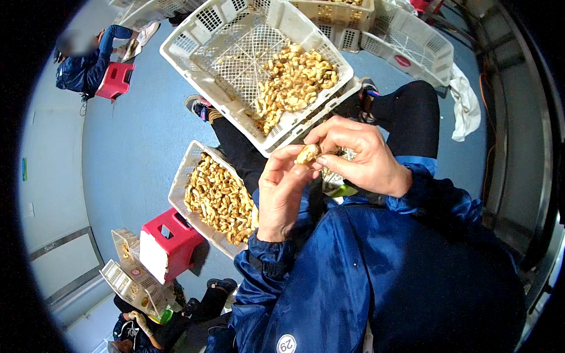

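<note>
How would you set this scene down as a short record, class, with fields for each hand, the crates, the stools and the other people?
Left hand: left hand pinching a small yellow-brown piece
Right hand: right hand, fingertips at the same piece; whether it grips is unclear
Front crate: white mesh crate, pieces heaped toward its right side
Left crate: smaller-looking white crate, pieces spread across it
Stools: red stool under a seated person; red-and-white stool beside left crate
Others: seated person, upper left; another person, lower left
</note>
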Motion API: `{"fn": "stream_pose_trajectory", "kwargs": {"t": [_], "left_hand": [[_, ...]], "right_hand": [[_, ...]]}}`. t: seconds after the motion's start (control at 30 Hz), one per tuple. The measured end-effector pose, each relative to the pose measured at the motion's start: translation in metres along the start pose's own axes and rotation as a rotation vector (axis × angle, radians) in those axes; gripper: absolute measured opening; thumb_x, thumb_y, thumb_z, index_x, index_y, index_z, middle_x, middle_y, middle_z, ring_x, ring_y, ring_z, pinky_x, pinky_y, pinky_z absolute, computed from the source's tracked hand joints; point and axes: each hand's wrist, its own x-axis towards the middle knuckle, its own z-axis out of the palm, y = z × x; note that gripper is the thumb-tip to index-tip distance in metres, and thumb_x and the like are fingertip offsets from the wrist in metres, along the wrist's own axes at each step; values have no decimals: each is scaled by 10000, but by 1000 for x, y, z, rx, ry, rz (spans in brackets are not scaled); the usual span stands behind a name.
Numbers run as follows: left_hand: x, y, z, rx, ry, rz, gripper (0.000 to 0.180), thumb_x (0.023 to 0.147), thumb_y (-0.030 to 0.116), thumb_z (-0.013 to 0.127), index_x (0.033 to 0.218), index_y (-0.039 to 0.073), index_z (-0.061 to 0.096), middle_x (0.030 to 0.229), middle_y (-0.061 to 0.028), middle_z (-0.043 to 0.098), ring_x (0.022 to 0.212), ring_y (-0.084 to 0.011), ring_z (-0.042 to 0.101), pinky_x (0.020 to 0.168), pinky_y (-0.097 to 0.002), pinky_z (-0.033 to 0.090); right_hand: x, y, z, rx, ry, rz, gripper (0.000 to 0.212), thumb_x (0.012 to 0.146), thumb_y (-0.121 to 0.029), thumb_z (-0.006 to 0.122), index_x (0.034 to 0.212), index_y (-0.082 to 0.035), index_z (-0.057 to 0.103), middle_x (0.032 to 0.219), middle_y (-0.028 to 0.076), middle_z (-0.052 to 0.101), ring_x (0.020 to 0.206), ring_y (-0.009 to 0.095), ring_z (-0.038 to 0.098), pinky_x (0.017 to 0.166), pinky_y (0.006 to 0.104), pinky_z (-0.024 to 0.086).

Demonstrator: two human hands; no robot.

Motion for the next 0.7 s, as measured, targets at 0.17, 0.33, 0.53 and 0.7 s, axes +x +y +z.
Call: {"fn": "stream_pose_trajectory", "kwargs": {"t": [0.17,0.33,0.53,0.7], "left_hand": [[-2,1,-7,-13,45,-25,255,901,40,612,1147,-3,563,1027,-122,655,893,-178,648,803,-288,537],[0,-2,-5,85,100,4,273,883,20,622,1152,-2,578,983,-91,656,857,-143,638,775,-259,534],[1,-3,-8,140,84,29,285,851,-15,648,1130,-9,592,984,-79,660,854,-117,625,778,-248,520],[-1,-3,5,344,142,213,279,816,-59,663,1081,4,602,971,-41,653,827,-80,595,767,-217,492]], "right_hand": [[-1,-5,0,21,-21,-38,100,758,18,679,752,9,580,996,128,661,865,214,638,740,313,499],[-2,-6,-2,44,-15,25,95,768,20,672,753,10,579,951,108,657,849,187,621,744,291,484],[-2,-4,-9,273,-9,322,119,767,19,673,734,-3,560,891,81,643,824,184,612,734,292,478],[0,-3,-3,29,-16,29,139,806,3,655,730,-4,539,852,75,630,808,132,593,723,272,468]]}}
